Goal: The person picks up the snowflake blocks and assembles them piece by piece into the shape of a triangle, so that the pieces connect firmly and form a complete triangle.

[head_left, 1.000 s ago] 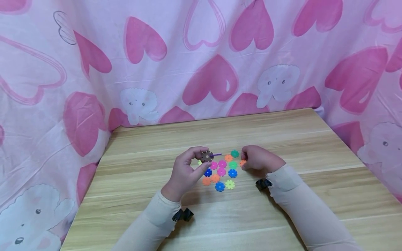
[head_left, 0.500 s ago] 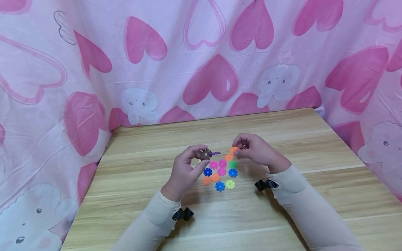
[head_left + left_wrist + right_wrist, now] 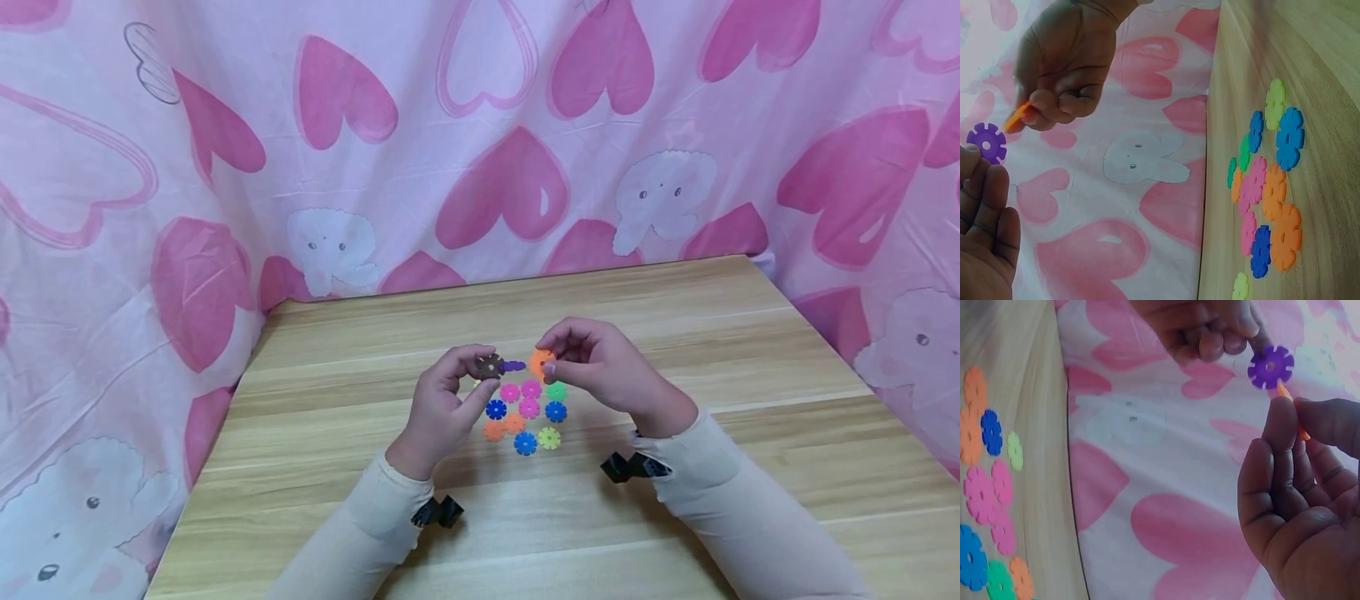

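My left hand (image 3: pixel 442 410) pinches a brown notched plastic disc (image 3: pixel 490 367) between thumb and fingers, above the table. From the brown disc's right side a purple notched disc (image 3: pixel 513 366) sticks out, seen edge-on there and face-on in the right wrist view as a purple flower-like disc (image 3: pixel 1282 364). My right hand (image 3: pixel 611 367) pinches an orange notched disc (image 3: pixel 538 364) just right of the purple one. In the left wrist view the orange disc (image 3: pixel 1017 116) shows edge-on. Its tip is very close to the purple disc's rim; I cannot tell whether they touch.
Several loose notched discs lie on the wooden table (image 3: pixel 360 533) below the hands, among them a pink disc (image 3: pixel 529 408), a blue disc (image 3: pixel 525 443), a yellow disc (image 3: pixel 549 438) and a green disc (image 3: pixel 556 391). A pink heart-print curtain (image 3: pixel 405 200) hangs behind the table.
My right hand has lifted the orange disc from the table's right side and carried it left, close to the purple disc. The left hand has stayed nearly still, turning its discs slightly.
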